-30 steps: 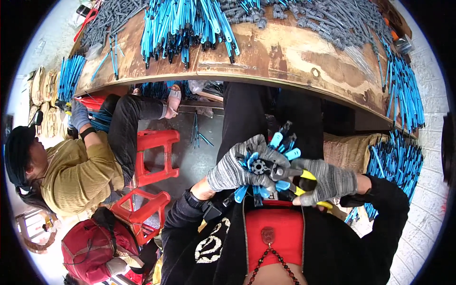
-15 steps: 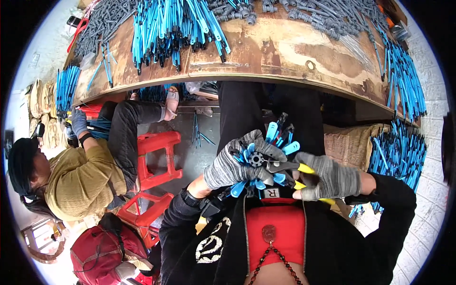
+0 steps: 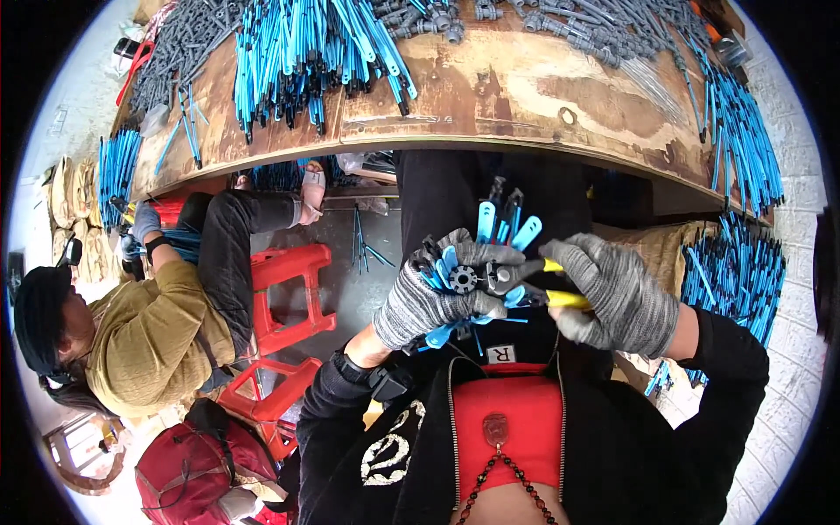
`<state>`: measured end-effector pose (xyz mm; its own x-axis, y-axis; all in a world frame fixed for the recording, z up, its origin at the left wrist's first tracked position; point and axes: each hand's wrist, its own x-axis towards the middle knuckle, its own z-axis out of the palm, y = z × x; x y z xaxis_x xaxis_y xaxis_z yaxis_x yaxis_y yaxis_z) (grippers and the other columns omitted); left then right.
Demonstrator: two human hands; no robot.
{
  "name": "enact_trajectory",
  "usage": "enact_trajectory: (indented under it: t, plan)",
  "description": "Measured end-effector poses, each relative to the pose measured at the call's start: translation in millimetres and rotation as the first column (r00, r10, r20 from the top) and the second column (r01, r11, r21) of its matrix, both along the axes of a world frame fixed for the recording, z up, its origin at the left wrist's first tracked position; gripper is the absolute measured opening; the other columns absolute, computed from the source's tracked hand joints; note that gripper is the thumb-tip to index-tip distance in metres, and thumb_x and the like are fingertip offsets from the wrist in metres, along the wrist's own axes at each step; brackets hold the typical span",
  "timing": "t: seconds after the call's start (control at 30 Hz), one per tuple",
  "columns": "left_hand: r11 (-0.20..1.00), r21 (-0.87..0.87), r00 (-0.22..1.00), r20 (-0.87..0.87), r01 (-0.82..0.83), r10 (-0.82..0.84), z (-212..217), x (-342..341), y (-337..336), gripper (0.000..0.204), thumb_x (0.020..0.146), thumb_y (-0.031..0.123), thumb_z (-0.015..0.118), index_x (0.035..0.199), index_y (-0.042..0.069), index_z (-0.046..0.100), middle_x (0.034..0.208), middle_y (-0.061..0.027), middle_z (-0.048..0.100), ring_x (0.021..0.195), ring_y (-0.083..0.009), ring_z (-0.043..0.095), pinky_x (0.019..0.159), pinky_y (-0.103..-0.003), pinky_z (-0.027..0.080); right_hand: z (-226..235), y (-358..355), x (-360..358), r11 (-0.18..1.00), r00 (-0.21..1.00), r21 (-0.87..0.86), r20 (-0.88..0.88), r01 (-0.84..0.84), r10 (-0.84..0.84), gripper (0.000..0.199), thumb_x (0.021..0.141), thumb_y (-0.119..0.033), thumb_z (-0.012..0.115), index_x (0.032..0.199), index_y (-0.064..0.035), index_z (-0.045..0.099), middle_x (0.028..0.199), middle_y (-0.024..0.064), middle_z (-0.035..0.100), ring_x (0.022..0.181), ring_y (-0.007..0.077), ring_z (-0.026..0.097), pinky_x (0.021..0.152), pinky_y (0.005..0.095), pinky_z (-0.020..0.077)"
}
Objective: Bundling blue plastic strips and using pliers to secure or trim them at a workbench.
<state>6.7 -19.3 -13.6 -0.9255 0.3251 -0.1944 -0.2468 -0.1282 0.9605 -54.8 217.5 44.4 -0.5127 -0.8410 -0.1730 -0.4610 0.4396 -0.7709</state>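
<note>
Below the bench edge, my left hand (image 3: 442, 297) grips a bundle of blue rods (image 3: 490, 258) fanning upward; my right hand (image 3: 612, 293) clamps yellow-handled pliers (image 3: 534, 284), nose pointing left into the bundle.

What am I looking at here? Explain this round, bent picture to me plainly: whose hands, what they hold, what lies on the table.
The camera sits on a person's head and looks down, so its wide lens bends straight edges. The two gloved hands are that person's own. The left hand holds a bundle of blue and grey plastic parts in its grip. The right hand holds yellow-handled pliers whose tip meets the bundle. Above them is a worn wooden table strewn with blue rods and grey fittings. At the left, another person in a mustard top sits low by red stools.
</note>
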Motion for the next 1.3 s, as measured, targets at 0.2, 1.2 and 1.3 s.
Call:
enact_trajectory:
  t: [0.2, 1.2, 1.3]
  plan:
    - [0.995, -0.057, 0.971, 0.227, 0.082, -0.067, -7, -2, -14, 0.055, 0.058, 0.016, 0.083, 0.11, 0.011, 0.065, 0.086, -0.0022, 0.06, 0.084, -0.015, 0.056, 0.077, -0.028, 0.043, 27, -18, -18, 0.941, 0.559, 0.305, 0.81, -0.145, -0.177, 0.032, 0.08, -0.025, 0.067, 0.1, -0.0059, 0.052, 0.076, 0.0104, 0.059, 0.07, 0.0194, 0.062, 0.053, 0.0324, 0.0489]
    - [0.977, -0.162, 0.99, 0.057, 0.135, -0.128, 37, 8, -21, 0.042, 0.053, 0.009, 0.086, 0.092, 0.005, 0.067, 0.085, -0.0038, 0.059, 0.081, -0.0158, 0.057, 0.073, -0.029, 0.045, 3, -11, -20, 0.974, 0.322, 0.107, 0.946, -0.198, -0.038, 0.035, 0.09, -0.035, 0.056, 0.099, -0.0015, 0.058, 0.078, 0.0045, 0.066, 0.076, 0.0139, 0.065, 0.067, 0.0254, 0.0521]
    - [0.979, -0.08, 0.941, 0.3, 0.188, -0.156, 38, 8, -20, 0.041, 0.055, 0.009, 0.085, 0.091, 0.004, 0.067, 0.085, -0.0037, 0.059, 0.081, -0.0157, 0.057, 0.073, -0.028, 0.045, 6, -10, -13, 0.975, 0.457, 0.133, 0.888, -0.178, -0.038, 0.034, 0.091, -0.034, 0.054, 0.099, -0.0017, 0.058, 0.074, 0.0058, 0.066, 0.073, 0.0157, 0.065, 0.063, 0.0274, 0.0523]
